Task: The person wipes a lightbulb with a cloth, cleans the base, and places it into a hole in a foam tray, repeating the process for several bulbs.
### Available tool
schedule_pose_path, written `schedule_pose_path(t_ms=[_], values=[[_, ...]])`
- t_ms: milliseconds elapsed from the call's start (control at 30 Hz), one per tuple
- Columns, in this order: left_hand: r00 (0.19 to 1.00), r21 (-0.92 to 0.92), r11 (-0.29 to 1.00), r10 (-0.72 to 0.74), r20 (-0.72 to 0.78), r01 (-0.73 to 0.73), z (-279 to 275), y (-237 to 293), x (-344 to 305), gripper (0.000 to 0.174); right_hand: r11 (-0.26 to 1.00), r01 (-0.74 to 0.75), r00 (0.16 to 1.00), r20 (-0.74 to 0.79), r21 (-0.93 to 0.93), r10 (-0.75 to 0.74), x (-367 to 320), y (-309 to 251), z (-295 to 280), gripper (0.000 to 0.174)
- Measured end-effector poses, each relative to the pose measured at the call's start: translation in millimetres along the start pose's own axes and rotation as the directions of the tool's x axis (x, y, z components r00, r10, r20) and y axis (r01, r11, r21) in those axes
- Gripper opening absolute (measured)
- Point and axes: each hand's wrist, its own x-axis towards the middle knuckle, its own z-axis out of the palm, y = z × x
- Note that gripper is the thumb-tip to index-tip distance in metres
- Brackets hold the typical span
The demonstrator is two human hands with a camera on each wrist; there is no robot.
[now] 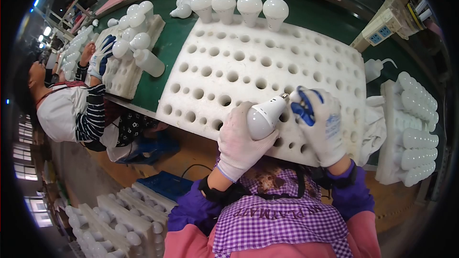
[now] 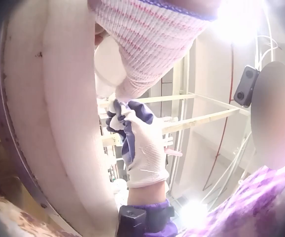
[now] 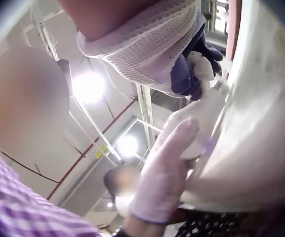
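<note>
A white bulb (image 1: 262, 120) is tilted above the foam board, its metal screw base up and to the right. My left hand (image 1: 243, 139), in a white glove, grips its round dome. Close to the screw base is my right hand (image 1: 321, 123), in a white glove with blue-coated fingers. Its fingers are bent, and something whitish shows between them; whether that is a held piece or part of the glove, I cannot tell. The right wrist view shows the left hand (image 3: 162, 173) below the right hand (image 3: 152, 54). In the left wrist view the right hand (image 2: 141, 143) is beyond the bulb (image 2: 109, 66).
The white foam board (image 1: 248, 74) has rows of holes, with several bulbs (image 1: 249, 7) along its far edge. Another foam rack of bulbs (image 1: 415, 129) stands at right. Someone (image 1: 62, 105) works at left beside a bottle (image 1: 149, 63). A socket box (image 1: 380, 32) is at back right.
</note>
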Motion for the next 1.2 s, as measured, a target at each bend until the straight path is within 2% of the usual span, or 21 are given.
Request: schedule_pose_path(t_ms=[33,67,100,133,167,200,233,300,333,400,533,600,633,700,733,800,833,933,1000,1067,1200], values=[[1.0,0.007,1.0,0.004,-0.01,-0.004,-3.4,-0.9,0.6,0.069,0.993,-0.111,0.993,-0.041,0.038,0.113,4.1,5.3,0.8,0.037],[0.998,-0.186,0.981,-0.06,0.016,0.062,-7.1,-2.1,-1.4,0.071,0.983,-0.121,0.987,-0.085,0.141,0.134,6.9,4.8,-5.3,0.035],[0.992,-0.369,0.921,-0.114,0.057,0.127,-10.3,-3.3,-2.8,0.073,0.982,-0.116,0.988,-0.086,0.149,0.13,9.7,4.6,-10.0,0.035],[0.992,-0.361,0.924,-0.112,0.052,0.123,-11.5,-6.7,-2.7,0.073,0.96,-0.168,0.979,-0.073,0.225,0.189,13.6,4.9,-13.7,0.034],[0.983,-0.526,0.831,-0.147,0.106,0.181,-11.3,-12.3,-2.7,0.074,0.929,-0.218,0.968,-0.055,0.298,0.245,17.2,5.0,-16.0,0.033],[0.971,-0.67,0.704,-0.17,0.166,0.237,-11.8,-15.3,-2.5,0.074,0.939,-0.177,0.97,-0.112,0.295,0.218,21.0,5.7,-16.9,0.031],[0.973,-0.669,0.706,-0.168,0.16,0.231,-13.2,-14.8,-2.3,0.074,0.939,-0.171,0.97,-0.116,0.298,0.213,24.9,9.3,-16.1,0.031],[0.947,-0.799,0.511,-0.214,0.239,0.318,-15.6,-11.6,-2.3,0.078,0.862,-0.216,0.951,-0.1,0.458,0.292,32.6,16.7,-13.9,0.03],[0.948,-0.8,0.511,-0.213,0.236,0.314,-16.3,-9.8,-2.0,0.078,0.888,-0.222,0.952,-0.109,0.404,0.287,37.2,14.6,-18.3,0.028],[0.925,-0.872,0.328,-0.237,0.297,0.364,-18.1,-6.5,-1.3,0.078,0.882,-0.208,0.952,-0.118,0.422,0.281,43.4,18.8,-17.7,0.027],[0.934,-0.869,0.359,-0.237,0.268,0.34,-20.3,-4.4,-3.1,0.076,0.862,-0.214,0.949,-0.11,0.46,0.294,44.8,11.1,-17.2,0.027],[0.954,-0.817,0.503,-0.238,0.185,0.284,-18.2,-5.8,-2.7,0.075,0.877,-0.199,0.953,-0.122,0.437,0.277,44.1,7.6,-18.6,0.027],[0.954,-0.818,0.502,-0.238,0.182,0.282,-18.1,-5.6,-2.2,0.075,0.855,-0.214,0.957,-0.076,0.473,0.281,43.3,4.4,-20.2,0.028],[0.951,-0.704,0.647,-0.272,0.144,0.292,-18.3,-6.0,-1.5,0.079,0.832,-0.225,0.961,-0.028,0.508,0.277,40.9,-4.4,-23.4,0.03],[0.951,-0.706,0.645,-0.275,0.143,0.293,-17.3,-7.6,-1.7,0.079,0.852,-0.189,0.975,-0.007,0.488,0.221,38.0,-10.1,-25.5,0.032],[0.963,-0.592,0.763,-0.252,0.096,0.259,-12.5,-13.0,-1.9,0.081,0.877,-0.113,0.993,0.023,0.467,0.116,28.9,-18.7,-24.9,0.036],[0.963,-0.594,0.761,-0.251,0.099,0.259,-9.7,-13.4,-2.0,0.081,0.854,-0.139,0.99,0.082,0.502,0.113,25.9,-28.8,-27.1,0.035],[0.972,-0.625,0.751,-0.227,0.058,0.213,-1.4,-15.3,-3.9,0.079,0.941,0.126,0.984,0.078,0.314,-0.158,17.7,-39.6,-25.3,0.038],[0.985,-0.61,0.778,-0.173,0.025,0.152,1.8,-18.7,-6.0,0.078,0.958,0.176,0.976,0.086,0.228,-0.2,15.1,-40.3,-16.9,0.038],[0.978,-0.609,0.77,-0.202,0.05,0.19,-0.9,-15.4,-5.9,0.078,0.97,0.231,0.968,0.085,0.07,-0.237,17.6,-38.9,-11.6,0.037],[0.968,-0.609,0.758,-0.242,0.07,0.233,-1.9,-11.4,-6.5,0.08,0.971,0.226,0.971,0.065,0.085,-0.231,18.1,-41.3,-11.7,0.034]])
